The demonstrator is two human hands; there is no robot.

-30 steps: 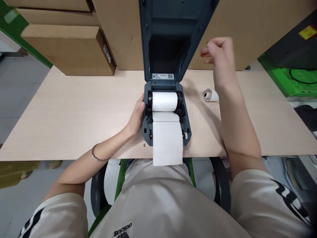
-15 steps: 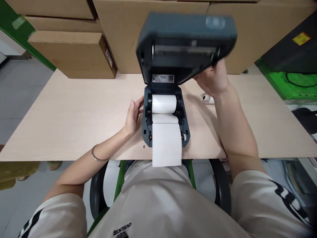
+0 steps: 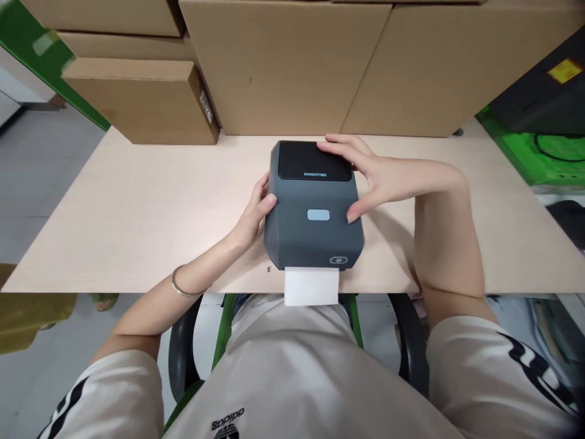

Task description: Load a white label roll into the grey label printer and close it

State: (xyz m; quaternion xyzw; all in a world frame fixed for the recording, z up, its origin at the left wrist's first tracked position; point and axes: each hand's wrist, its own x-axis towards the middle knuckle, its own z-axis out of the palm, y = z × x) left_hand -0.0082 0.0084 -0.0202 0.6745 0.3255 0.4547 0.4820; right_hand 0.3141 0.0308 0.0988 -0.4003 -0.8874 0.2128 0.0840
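The left grip [image 3: 250, 218] lies along the left flank of the printer [image 3: 314, 198], thumb on the upper edge and fingers parted, not wrapped round anything. The right grip [image 3: 368, 174] is spread wide over the other side — its thumb presses the lid [image 3: 292, 235] near the right edge and a forefinger lies along the black panel [image 3: 297, 161]; where the remaining fingertips end, I cannot tell. The printer sits upright near the front edge of the surface [image 3: 114, 201], square to the person, with boxes [image 3: 287, 67] standing behind it and a smaller box [image 3: 128, 100] at the back left. As for progress, the lid looks to be down over the body, and a strip of paper [image 3: 311, 286] comes out below its front, hanging past the surface's edge, so the paper appears to be threaded and the printer covered. Whether the lid has caught is hidden — the seams are too small to read, and both grips rest on the casing. What seems left is slight: making sure the lid is fully seated, then letting go. The excess paper is uncut, and the power button [image 3: 339, 260] shows no clear light.
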